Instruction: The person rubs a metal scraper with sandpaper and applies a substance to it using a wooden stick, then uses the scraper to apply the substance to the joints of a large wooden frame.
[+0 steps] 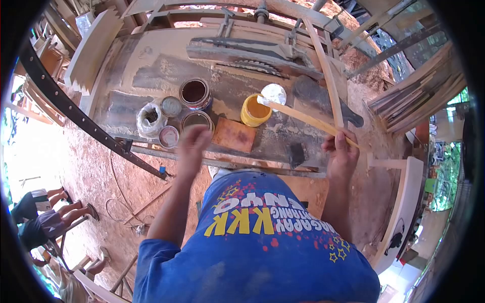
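My right hand (342, 151) grips the lower end of a long, thin wooden stick (308, 119). The stick's far tip, with something whitish on it, is over the rim of a yellow tub (255, 110) of yellow-orange material. A round white lid or dish (273, 94) lies just behind that tip. My left hand (194, 146) is raised over the table's front edge, blurred, in front of an open can (197, 121); its fingers look apart and hold nothing visible. Between the can and the tub lies a stained reddish-brown board (234, 135).
Left on the sawdust-covered table (156, 45) stand a dark-filled can (195, 93), a plastic-wrapped container (151, 120) and small tins (168, 136). A toothed saw blade (255, 65) shows behind. A curved metal strip (76, 108) crosses at left. People sit at lower left.
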A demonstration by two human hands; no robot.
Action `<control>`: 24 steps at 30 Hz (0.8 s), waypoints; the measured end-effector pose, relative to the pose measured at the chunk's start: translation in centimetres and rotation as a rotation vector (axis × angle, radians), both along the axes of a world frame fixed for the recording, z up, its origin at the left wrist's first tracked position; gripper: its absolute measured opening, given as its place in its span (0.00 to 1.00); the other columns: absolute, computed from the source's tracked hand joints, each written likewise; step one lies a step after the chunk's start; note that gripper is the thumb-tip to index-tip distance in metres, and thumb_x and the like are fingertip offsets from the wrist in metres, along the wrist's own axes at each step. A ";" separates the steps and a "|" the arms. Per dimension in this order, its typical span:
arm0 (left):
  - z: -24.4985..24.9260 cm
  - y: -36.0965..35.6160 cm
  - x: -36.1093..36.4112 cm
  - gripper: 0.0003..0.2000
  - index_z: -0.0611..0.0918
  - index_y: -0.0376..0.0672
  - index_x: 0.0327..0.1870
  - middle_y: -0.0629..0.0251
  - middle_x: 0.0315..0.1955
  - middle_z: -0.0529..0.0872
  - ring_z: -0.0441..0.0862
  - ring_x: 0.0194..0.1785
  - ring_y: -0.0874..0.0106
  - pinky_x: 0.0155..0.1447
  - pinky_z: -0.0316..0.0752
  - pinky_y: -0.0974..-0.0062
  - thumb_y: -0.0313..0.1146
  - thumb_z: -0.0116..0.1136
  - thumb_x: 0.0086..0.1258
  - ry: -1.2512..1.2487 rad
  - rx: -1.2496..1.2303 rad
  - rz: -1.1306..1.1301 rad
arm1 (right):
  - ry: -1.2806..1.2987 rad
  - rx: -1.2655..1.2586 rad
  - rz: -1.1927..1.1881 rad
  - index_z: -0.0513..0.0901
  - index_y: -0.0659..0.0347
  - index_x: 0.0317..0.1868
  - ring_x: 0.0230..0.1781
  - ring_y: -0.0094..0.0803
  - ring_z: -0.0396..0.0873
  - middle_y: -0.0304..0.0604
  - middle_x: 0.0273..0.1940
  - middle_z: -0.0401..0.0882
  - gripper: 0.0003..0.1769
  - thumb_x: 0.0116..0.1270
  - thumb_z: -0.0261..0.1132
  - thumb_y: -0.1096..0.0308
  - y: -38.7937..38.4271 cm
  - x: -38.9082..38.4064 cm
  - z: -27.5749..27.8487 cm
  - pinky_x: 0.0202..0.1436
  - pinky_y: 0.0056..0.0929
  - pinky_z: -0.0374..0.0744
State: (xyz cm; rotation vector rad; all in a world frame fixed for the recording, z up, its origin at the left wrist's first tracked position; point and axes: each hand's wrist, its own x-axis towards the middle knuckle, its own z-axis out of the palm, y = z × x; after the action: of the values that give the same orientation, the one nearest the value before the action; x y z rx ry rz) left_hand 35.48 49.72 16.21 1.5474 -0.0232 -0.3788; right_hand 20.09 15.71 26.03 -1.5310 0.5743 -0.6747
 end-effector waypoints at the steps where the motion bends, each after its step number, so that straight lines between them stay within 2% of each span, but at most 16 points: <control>1: 2.2 -2.6 -0.5 0.16 0.83 0.40 0.61 0.62 0.52 0.88 0.85 0.51 0.75 0.54 0.82 0.74 0.39 0.64 0.80 0.052 -0.049 -0.194 | -0.044 0.064 0.001 0.82 0.62 0.54 0.29 0.28 0.84 0.45 0.37 0.87 0.14 0.80 0.67 0.60 0.0 0.2 -0.2 0.35 0.26 0.82; 2: 3.2 -5.0 -1.1 0.22 0.78 0.44 0.71 0.61 0.58 0.86 0.84 0.55 0.70 0.57 0.81 0.68 0.44 0.56 0.83 0.285 -0.132 -0.337 | -0.089 0.131 0.002 0.82 0.62 0.55 0.29 0.29 0.84 0.46 0.37 0.88 0.14 0.80 0.67 0.60 0.1 0.1 -0.5 0.35 0.26 0.82; 4: 3.7 -9.4 -1.7 0.26 0.71 0.47 0.77 0.60 0.63 0.84 0.83 0.58 0.68 0.63 0.78 0.62 0.49 0.52 0.85 0.377 -0.264 -0.521 | -0.158 0.296 -0.009 0.81 0.61 0.55 0.29 0.30 0.85 0.47 0.38 0.89 0.13 0.80 0.67 0.61 0.6 -0.2 -1.0 0.34 0.27 0.82; 7: 5.3 -14.6 -2.0 0.25 0.71 0.47 0.76 0.58 0.67 0.82 0.82 0.61 0.68 0.68 0.74 0.60 0.51 0.49 0.87 0.387 -0.446 -0.543 | -0.209 0.550 -0.048 0.81 0.60 0.55 0.29 0.32 0.85 0.47 0.39 0.89 0.12 0.79 0.67 0.63 1.9 -1.1 -1.6 0.34 0.28 0.83; 9: 6.8 -16.4 -1.9 0.23 0.74 0.45 0.72 0.58 0.65 0.84 0.82 0.62 0.67 0.70 0.72 0.61 0.51 0.47 0.88 0.422 -0.505 -0.442 | -0.226 0.687 -0.065 0.81 0.59 0.55 0.28 0.33 0.85 0.47 0.39 0.89 0.12 0.79 0.68 0.63 2.9 -1.9 -2.4 0.34 0.30 0.84; 10: 7.3 -16.9 -1.8 0.23 0.75 0.45 0.71 0.58 0.64 0.84 0.82 0.62 0.67 0.70 0.72 0.62 0.51 0.47 0.88 0.443 -0.531 -0.391 | -0.212 0.727 0.030 0.81 0.60 0.59 0.34 0.32 0.87 0.49 0.44 0.89 0.14 0.78 0.68 0.64 2.6 -3.0 -3.7 0.37 0.31 0.85; 13: 6.4 -16.6 -0.8 0.21 0.78 0.43 0.65 0.59 0.59 0.87 0.82 0.61 0.67 0.68 0.74 0.62 0.49 0.45 0.89 0.369 -0.602 -0.394 | 0.069 0.549 0.270 0.80 0.62 0.64 0.44 0.38 0.88 0.52 0.51 0.88 0.21 0.75 0.70 0.65 1.4 -5.0 -7.2 0.43 0.35 0.87; 14: 7.1 -16.3 -0.8 0.20 0.80 0.40 0.62 0.63 0.48 0.88 0.84 0.53 0.70 0.64 0.78 0.65 0.48 0.47 0.89 0.326 -0.527 -0.329 | 0.298 0.215 0.330 0.79 0.63 0.65 0.49 0.41 0.87 0.53 0.54 0.86 0.24 0.73 0.70 0.66 1.0 -5.6 -7.6 0.49 0.37 0.86; 16: 6.5 -15.0 0.0 0.19 0.80 0.40 0.61 0.66 0.41 0.84 0.84 0.49 0.71 0.61 0.79 0.66 0.46 0.47 0.89 0.252 -0.495 -0.328 | 0.729 -0.482 0.429 0.78 0.65 0.68 0.59 0.47 0.84 0.55 0.61 0.83 0.30 0.67 0.72 0.67 -0.3 -6.7 -8.5 0.60 0.41 0.84; 17: 6.3 -14.4 0.2 0.18 0.80 0.39 0.61 0.68 0.37 0.82 0.83 0.46 0.72 0.60 0.80 0.67 0.45 0.47 0.89 0.215 -0.478 -0.320 | 0.735 -0.549 0.415 0.78 0.64 0.69 0.62 0.49 0.82 0.55 0.62 0.82 0.31 0.65 0.73 0.68 -1.1 -7.6 -10.0 0.64 0.42 0.81; 18: 7.1 -14.2 0.1 0.18 0.81 0.39 0.60 0.74 0.31 0.74 0.78 0.37 0.78 0.50 0.79 0.75 0.45 0.47 0.89 0.203 -0.417 -0.269 | 0.735 -0.619 0.401 0.78 0.64 0.69 0.64 0.52 0.80 0.55 0.64 0.81 0.33 0.62 0.73 0.69 -2.1 -8.5 -12.0 0.69 0.43 0.78; 19: 7.7 -13.4 0.2 0.18 0.81 0.39 0.60 0.75 0.30 0.72 0.75 0.35 0.80 0.47 0.76 0.77 0.44 0.47 0.89 0.175 -0.369 -0.297 | 0.732 -0.693 0.388 0.78 0.63 0.69 0.67 0.54 0.77 0.55 0.65 0.80 0.35 0.60 0.74 0.70 -3.0 -9.0 -13.6 0.74 0.44 0.75; 20: 8.3 -12.4 0.3 0.18 0.81 0.39 0.60 0.77 0.29 0.71 0.72 0.32 0.82 0.43 0.73 0.79 0.44 0.47 0.90 0.147 -0.321 -0.321 | 0.759 -0.638 0.372 0.76 0.59 0.73 0.73 0.54 0.71 0.55 0.70 0.76 0.41 0.55 0.75 0.73 -3.5 -9.1 -14.6 0.79 0.46 0.70; 21: 8.9 -11.6 0.2 0.18 0.81 0.39 0.60 0.78 0.29 0.70 0.69 0.30 0.84 0.40 0.71 0.82 0.44 0.47 0.90 0.122 -0.272 -0.342 | 0.782 -0.654 0.382 0.75 0.58 0.74 0.73 0.54 0.71 0.54 0.71 0.75 0.43 0.54 0.75 0.74 -3.6 -8.7 -14.4 0.79 0.46 0.70; 22: 9.9 -11.0 -0.3 0.23 0.80 0.37 0.65 0.80 0.27 0.65 0.60 0.28 0.86 0.34 0.60 0.85 0.48 0.43 0.90 0.087 -0.149 -0.347 | 0.807 -0.668 0.393 0.73 0.57 0.76 0.73 0.54 0.70 0.53 0.71 0.74 0.45 0.54 0.75 0.74 -3.4 -8.2 -13.4 0.78 0.46 0.70; 24: 10.1 -9.6 -0.7 0.26 0.78 0.36 0.68 0.81 0.27 0.64 0.60 0.28 0.86 0.33 0.57 0.84 0.51 0.39 0.91 0.036 -0.217 -0.347 | 0.805 -0.754 0.439 0.70 0.52 0.79 0.75 0.53 0.68 0.49 0.76 0.67 0.52 0.50 0.79 0.75 -3.4 -6.9 -13.5 0.78 0.48 0.71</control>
State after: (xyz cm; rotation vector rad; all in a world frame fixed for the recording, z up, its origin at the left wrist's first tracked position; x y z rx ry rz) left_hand 34.83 40.08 26.27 1.3202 -0.2990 -0.6569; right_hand 13.15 12.28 12.57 -2.5662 0.5572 0.1393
